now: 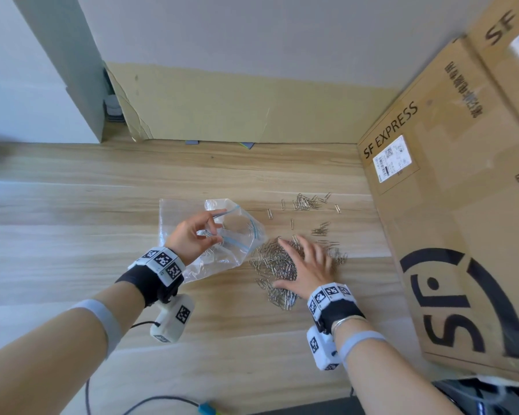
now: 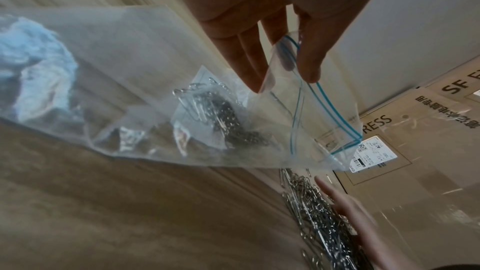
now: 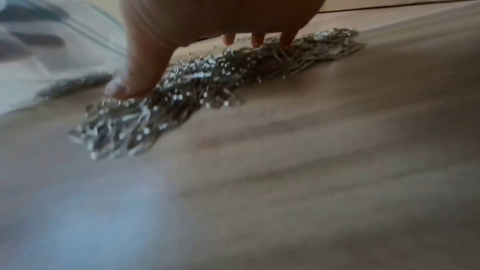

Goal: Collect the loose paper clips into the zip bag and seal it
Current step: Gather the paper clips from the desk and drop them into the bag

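A clear zip bag with a blue seal strip lies on the wooden table, its mouth raised and open to the right. My left hand pinches the upper rim of the mouth between thumb and fingers. In the left wrist view, my left hand holds the zip bag, and some paper clips lie inside. My right hand rests spread flat on a big pile of silver paper clips just right of the bag. The right wrist view, blurred, shows my right hand and fingertips touching the pile.
More paper clips lie scattered behind the pile. A large SF Express cardboard box stands close on the right. A cardboard sheet leans on the back wall. A cable runs along the near edge.
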The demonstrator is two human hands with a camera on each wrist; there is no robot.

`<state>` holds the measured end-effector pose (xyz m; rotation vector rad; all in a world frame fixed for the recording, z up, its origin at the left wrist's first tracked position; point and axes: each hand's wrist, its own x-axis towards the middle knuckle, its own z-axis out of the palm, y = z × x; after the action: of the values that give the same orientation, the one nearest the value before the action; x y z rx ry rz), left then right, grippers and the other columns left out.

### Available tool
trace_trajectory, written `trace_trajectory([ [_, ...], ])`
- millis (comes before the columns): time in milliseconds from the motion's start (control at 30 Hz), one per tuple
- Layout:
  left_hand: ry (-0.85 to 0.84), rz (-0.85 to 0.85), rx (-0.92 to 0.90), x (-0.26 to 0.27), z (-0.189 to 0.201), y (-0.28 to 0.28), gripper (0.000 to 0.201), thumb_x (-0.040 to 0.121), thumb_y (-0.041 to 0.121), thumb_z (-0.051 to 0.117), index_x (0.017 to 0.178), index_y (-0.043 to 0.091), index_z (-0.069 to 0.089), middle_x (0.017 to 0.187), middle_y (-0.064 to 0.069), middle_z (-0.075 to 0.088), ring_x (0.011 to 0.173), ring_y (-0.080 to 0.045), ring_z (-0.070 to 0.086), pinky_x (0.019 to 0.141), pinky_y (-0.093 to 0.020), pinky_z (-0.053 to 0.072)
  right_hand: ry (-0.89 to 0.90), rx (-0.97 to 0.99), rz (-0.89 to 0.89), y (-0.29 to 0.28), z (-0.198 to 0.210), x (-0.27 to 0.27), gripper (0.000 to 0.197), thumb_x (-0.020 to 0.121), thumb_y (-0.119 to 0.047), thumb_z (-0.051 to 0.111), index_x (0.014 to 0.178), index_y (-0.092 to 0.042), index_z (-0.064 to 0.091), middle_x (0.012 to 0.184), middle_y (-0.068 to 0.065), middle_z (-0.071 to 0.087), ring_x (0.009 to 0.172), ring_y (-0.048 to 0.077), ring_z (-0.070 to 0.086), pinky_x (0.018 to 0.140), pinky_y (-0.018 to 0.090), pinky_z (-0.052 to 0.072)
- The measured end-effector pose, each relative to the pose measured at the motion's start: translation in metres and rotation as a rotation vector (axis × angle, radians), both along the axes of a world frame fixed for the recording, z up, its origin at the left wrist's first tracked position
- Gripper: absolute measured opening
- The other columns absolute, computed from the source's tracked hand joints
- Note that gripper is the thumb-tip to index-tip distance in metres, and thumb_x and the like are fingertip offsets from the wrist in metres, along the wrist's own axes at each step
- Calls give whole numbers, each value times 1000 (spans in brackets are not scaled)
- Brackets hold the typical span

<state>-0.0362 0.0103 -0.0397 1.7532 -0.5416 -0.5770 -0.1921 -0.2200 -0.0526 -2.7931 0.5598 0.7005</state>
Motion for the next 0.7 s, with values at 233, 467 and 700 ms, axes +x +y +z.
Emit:
trace_trajectory([
  [233,-16,0,2,0,-1,2,27,76,-3,64,64,15,47,122,12,55,96,2,62,79,-27,55,-82,-19,80,-3,-7,9,52,88,-48,43,135,-44,22,146,4,21,129,30,20,108,47,19],
  [467,16,18,14,2,-5,4,26,76,-2,64,65,14,47,112,28,58,96,-1,63,80,-31,55,-239,68,72,-5,-7,23,35,92,-21,47,126,-16,45,125,11,47,114,29,46,95,38,43],
  [700,-25,-10,1,2,-2,2,36,76,-1,65,62,28,49,119,29,50,100,-2,61,78,-24,54,-220,111,111,-9,1,40,28,95,-16,42,119,-4,45,120,14,55,100,25,57,84,34,50],
])
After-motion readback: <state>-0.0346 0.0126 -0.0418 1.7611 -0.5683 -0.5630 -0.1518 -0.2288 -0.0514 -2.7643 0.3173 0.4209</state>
